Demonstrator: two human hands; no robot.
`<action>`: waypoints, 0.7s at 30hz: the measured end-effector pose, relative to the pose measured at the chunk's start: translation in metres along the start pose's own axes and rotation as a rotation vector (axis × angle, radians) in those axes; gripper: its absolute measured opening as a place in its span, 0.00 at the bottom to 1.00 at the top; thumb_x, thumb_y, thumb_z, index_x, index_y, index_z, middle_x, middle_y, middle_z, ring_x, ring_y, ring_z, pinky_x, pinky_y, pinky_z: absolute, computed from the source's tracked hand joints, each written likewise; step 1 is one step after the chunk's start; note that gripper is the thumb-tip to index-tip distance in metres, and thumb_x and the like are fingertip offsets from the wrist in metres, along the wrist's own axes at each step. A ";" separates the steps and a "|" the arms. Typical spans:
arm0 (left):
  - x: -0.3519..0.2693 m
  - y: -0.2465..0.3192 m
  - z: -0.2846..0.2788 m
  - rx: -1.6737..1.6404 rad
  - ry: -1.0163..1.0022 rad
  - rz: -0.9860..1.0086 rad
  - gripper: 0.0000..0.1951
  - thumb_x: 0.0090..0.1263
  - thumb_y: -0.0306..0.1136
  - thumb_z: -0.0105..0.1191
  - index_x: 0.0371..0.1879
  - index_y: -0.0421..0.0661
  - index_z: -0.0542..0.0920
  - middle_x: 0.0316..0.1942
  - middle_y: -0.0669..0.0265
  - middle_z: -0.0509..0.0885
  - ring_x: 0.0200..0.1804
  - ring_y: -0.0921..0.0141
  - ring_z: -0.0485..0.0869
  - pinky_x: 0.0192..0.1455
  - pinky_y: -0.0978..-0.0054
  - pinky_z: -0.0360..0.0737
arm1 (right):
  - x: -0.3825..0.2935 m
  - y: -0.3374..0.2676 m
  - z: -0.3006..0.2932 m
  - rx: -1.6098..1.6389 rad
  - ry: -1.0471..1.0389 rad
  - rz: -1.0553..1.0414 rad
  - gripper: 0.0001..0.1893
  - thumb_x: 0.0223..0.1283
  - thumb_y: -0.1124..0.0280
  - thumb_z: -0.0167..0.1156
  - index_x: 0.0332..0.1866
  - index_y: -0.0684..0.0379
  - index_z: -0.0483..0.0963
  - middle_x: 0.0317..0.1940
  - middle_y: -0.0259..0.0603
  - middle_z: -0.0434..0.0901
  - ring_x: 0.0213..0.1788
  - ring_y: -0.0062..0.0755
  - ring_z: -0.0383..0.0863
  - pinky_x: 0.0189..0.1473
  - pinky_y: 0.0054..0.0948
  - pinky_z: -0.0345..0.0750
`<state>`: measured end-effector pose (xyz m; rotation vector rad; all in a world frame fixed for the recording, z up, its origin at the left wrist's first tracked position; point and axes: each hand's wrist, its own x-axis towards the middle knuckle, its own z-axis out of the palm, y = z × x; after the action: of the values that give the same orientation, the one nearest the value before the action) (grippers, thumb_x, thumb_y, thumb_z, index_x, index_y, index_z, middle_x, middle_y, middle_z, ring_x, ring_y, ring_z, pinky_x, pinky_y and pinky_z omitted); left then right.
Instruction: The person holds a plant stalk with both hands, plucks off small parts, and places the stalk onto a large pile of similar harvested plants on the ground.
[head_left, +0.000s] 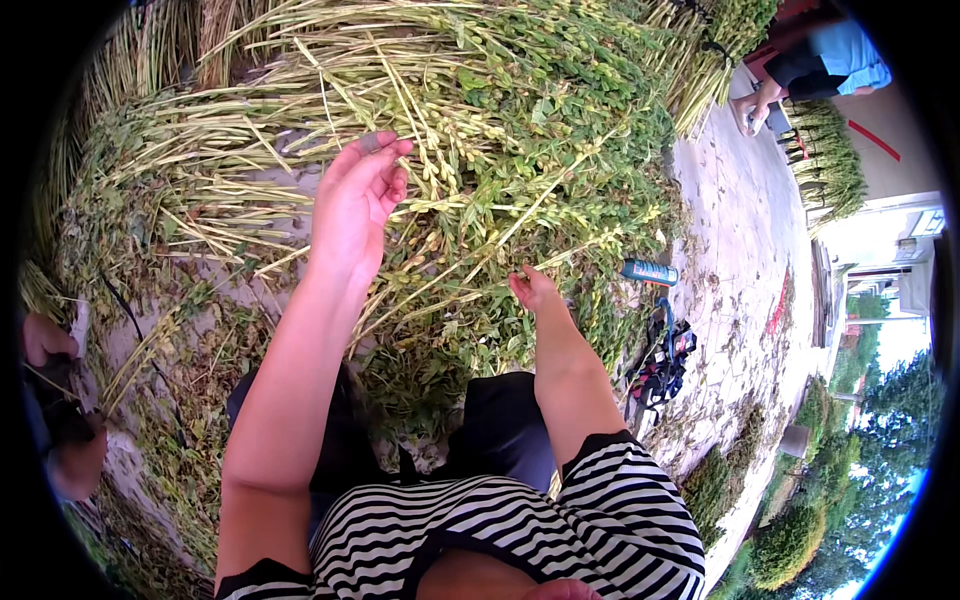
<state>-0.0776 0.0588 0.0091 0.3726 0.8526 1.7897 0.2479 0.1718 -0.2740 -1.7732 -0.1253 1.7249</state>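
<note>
My left hand (367, 176) is palm up with its fingers curled, over the heap of cut green stalks (480, 142) with seed pods, which look like sesame. Podded stalks (405, 94) lie right at its fingertips; whether it grips one cannot be made out. Lower and to the right, my right hand (531, 285) has its fingertips closed on a thin podded stalk (581, 251) that points up to the right. Another long stalk (536, 199) slants across the heap between my hands. Loose leaves (420, 375) cover the ground before my knees.
A blue-green can (649, 272) lies right of the heap, near a tangle of dark straps (667, 360). One person's hands (750, 112) are at the upper right; another person's hand (79, 457) is at the left edge. Tied bundles (825, 161) stand by the wall.
</note>
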 end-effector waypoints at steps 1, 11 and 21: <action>0.001 0.000 -0.001 -0.006 -0.001 -0.001 0.11 0.66 0.25 0.48 0.47 0.40 0.72 0.41 0.63 0.79 0.32 0.78 0.73 0.36 0.83 0.70 | 0.004 -0.002 -0.002 -0.007 -0.035 -0.060 0.06 0.64 0.74 0.54 0.44 0.61 0.69 0.36 0.43 0.74 0.34 0.33 0.78 0.34 0.28 0.82; -0.007 -0.006 0.002 -0.033 -0.024 -0.039 0.10 0.65 0.24 0.48 0.45 0.38 0.73 0.38 0.62 0.81 0.30 0.77 0.74 0.35 0.82 0.71 | -0.035 -0.028 0.016 0.109 -0.179 -0.373 0.02 0.63 0.77 0.55 0.37 0.57 0.72 0.31 0.34 0.78 0.23 0.17 0.71 0.23 0.16 0.73; -0.027 -0.012 0.028 0.025 -0.082 -0.016 0.09 0.66 0.24 0.48 0.44 0.41 0.73 0.38 0.63 0.81 0.29 0.79 0.74 0.33 0.83 0.71 | -0.111 -0.071 0.023 0.014 -0.397 -0.713 0.10 0.63 0.78 0.54 0.49 0.59 0.71 0.36 0.36 0.79 0.25 0.16 0.71 0.27 0.15 0.71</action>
<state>-0.0418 0.0468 0.0241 0.4512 0.8184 1.7384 0.2380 0.1815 -0.1404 -1.1377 -0.8069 1.4896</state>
